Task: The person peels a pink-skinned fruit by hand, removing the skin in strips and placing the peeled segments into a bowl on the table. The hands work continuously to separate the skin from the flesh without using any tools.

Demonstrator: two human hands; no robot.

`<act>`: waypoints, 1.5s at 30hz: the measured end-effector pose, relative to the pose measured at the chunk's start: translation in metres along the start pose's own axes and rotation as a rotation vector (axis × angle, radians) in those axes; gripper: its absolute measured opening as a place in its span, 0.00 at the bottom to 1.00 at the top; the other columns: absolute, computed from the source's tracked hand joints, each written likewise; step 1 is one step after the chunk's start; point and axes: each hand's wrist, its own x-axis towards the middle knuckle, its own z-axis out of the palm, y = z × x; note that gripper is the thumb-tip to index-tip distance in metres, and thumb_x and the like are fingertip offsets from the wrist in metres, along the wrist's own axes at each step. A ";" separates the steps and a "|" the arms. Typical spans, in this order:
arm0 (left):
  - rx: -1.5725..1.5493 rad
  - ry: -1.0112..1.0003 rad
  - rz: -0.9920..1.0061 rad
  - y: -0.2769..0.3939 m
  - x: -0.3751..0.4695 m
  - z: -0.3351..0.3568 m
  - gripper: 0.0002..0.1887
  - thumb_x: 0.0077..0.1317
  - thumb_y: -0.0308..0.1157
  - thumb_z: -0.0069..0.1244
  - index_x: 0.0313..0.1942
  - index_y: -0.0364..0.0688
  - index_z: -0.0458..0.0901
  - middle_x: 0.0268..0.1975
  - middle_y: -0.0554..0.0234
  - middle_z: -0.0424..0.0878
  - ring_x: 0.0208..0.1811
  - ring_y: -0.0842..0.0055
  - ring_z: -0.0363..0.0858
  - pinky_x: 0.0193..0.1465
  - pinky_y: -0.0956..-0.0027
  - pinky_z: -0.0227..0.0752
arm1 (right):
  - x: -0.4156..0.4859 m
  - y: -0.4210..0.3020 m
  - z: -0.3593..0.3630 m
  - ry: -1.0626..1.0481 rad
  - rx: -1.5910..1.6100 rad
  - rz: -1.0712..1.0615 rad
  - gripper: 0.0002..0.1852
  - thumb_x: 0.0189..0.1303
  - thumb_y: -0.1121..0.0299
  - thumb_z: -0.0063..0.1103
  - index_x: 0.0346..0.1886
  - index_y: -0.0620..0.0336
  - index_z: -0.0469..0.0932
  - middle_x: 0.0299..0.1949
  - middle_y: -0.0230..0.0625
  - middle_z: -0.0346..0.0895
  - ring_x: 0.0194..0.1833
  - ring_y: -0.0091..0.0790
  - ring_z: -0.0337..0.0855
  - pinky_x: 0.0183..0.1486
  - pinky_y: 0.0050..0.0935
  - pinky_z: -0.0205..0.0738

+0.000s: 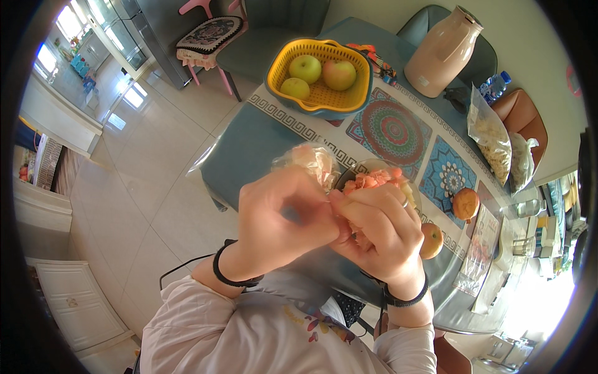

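My right hand [385, 226] is curled around a pink citrus segment [362, 236], which looks like pomelo or grapefruit and is mostly hidden by the fingers. Thumb and index finger of my left hand [280, 217] form a ring, their tips pinched at the segment's edge against the right fingertips. Behind the right hand, a clear bowl [348, 170] holds loose pink pulp [373, 177] and some paler fruit pieces, partly hidden. Beyond my left hand sits a crumpled clear plastic bag [306, 159] with pale, peel-like scraps.
A yellow colander [336, 96] in a blue-grey basin holds three apples. A pink vacuum jug [444, 51] stands at the back. Bagged dry food [488, 135] and a water bottle [497, 86] are right. A pomegranate [466, 204] and an apple [431, 240] lie beside the bowl.
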 end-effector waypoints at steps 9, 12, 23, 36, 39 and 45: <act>-0.485 -0.175 -0.232 -0.004 0.012 -0.010 0.07 0.65 0.26 0.62 0.34 0.37 0.80 0.33 0.63 0.85 0.31 0.82 0.83 0.30 0.79 0.72 | 0.001 0.003 -0.006 0.042 0.246 0.158 0.21 0.41 0.84 0.66 0.44 0.62 0.87 0.34 0.33 0.84 0.31 0.36 0.83 0.39 0.31 0.78; -0.449 -0.133 -0.336 -0.007 0.018 -0.014 0.09 0.69 0.31 0.61 0.38 0.35 0.81 0.35 0.58 0.87 0.31 0.79 0.84 0.28 0.78 0.71 | 0.002 0.009 -0.015 0.083 0.305 0.184 0.18 0.43 0.84 0.63 0.41 0.62 0.87 0.34 0.32 0.86 0.30 0.34 0.83 0.41 0.30 0.77; 0.610 -0.210 0.022 -0.044 0.031 -0.028 0.08 0.69 0.23 0.56 0.46 0.34 0.88 0.37 0.53 0.89 0.33 0.73 0.87 0.38 0.71 0.79 | -0.008 0.012 -0.051 0.345 0.417 0.569 0.19 0.66 0.72 0.58 0.57 0.76 0.76 0.30 0.35 0.76 0.23 0.17 0.64 0.26 0.15 0.56; 0.588 -0.225 0.083 -0.048 0.052 -0.016 0.08 0.63 0.20 0.52 0.41 0.38 0.86 0.39 0.50 0.88 0.41 0.54 0.86 0.44 0.57 0.78 | -0.004 -0.009 -0.063 0.319 0.692 0.781 0.18 0.65 0.81 0.55 0.59 0.70 0.74 0.41 0.37 0.81 0.37 0.22 0.77 0.38 0.20 0.68; 0.523 -0.291 0.386 -0.034 0.059 -0.012 0.12 0.64 0.17 0.48 0.43 0.37 0.86 0.43 0.50 0.88 0.45 0.55 0.86 0.47 0.58 0.79 | -0.014 -0.011 -0.061 0.291 0.943 0.942 0.15 0.68 0.81 0.54 0.56 0.67 0.73 0.39 0.36 0.80 0.30 0.20 0.73 0.28 0.17 0.62; 0.154 -0.595 0.093 -0.007 0.064 0.022 0.12 0.72 0.25 0.56 0.53 0.33 0.83 0.48 0.60 0.87 0.49 0.76 0.85 0.54 0.70 0.77 | -0.048 0.005 -0.054 0.330 1.091 0.998 0.13 0.72 0.76 0.58 0.57 0.64 0.73 0.37 0.34 0.77 0.27 0.20 0.68 0.25 0.17 0.58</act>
